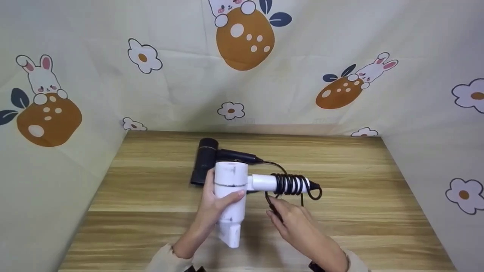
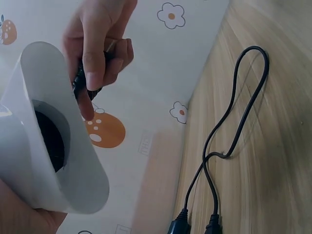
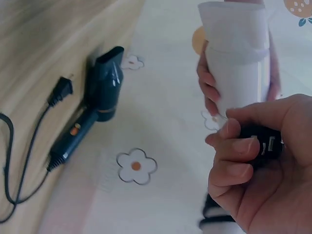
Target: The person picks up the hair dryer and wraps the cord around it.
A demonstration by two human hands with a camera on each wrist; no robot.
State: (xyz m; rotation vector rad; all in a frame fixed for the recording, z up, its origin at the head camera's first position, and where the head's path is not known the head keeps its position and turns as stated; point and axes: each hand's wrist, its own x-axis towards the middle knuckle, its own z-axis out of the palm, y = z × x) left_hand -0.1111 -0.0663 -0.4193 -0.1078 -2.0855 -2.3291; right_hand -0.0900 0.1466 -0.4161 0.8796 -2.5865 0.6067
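White hair dryer (image 1: 231,211), black cord (image 1: 290,184) in coils round its handle (image 1: 264,183).

Black plug (image 3: 264,152) between right hand's fingers (image 3: 231,152), white hair dryer (image 3: 239,73) beyond

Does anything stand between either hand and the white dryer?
Nothing visible blocks the left hand: it grips the white dryer directly. By the right hand, holding the plug, the cord wraps part of the handle. The black dryer lies beyond, out of the way.
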